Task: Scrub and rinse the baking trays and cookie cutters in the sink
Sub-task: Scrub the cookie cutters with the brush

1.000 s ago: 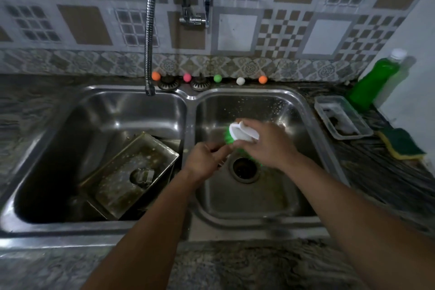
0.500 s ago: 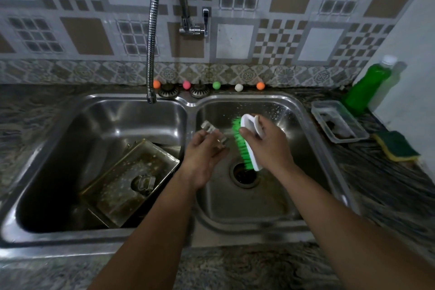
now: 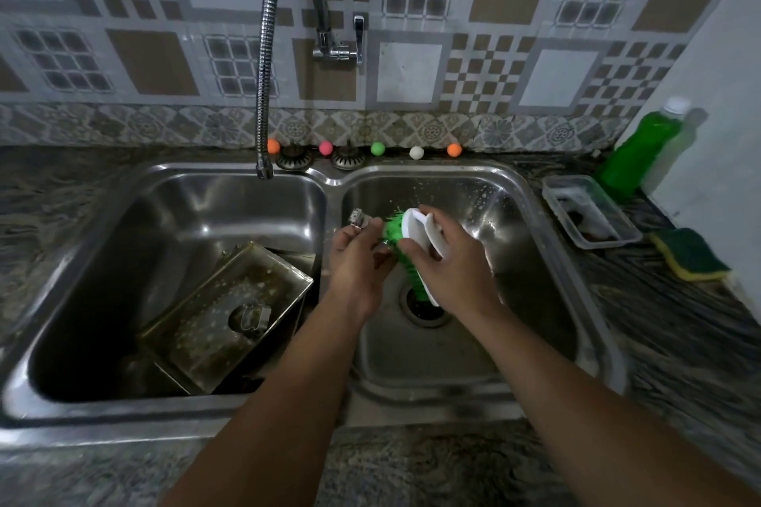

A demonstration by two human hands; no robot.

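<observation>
Both hands are closed on something over the right basin of the sink [image 3: 531,193]. Right hand [image 3: 449,268] has its fingers curled round the white back of the scrubbing brush [image 3: 416,235], green bristles turned toward the other hand. Left hand [image 3: 358,259] pinches a small metal cookie cutter [image 3: 357,217], whose top pokes up above the fingertips; the bristles look to be against its lower part, though the fingers hide the contact itself.

Going by size, the left basin holds a soiled baking tray [image 3: 214,317] leaning on its inner wall, and a second cookie cutter [image 3: 251,317] lies inside that tray. The faucet [image 3: 263,95] hangs over the left basin, with no water visibly running.

The step in hand seems to be scrubbing this one cutter, early in the job, since the tray and the other cutter look untouched by the brush. Next, the cutter probably needs turning in the pinch so the bristles reach every edge, then a rinse, which calls for carrying it to the spout and opening the water.
</observation>
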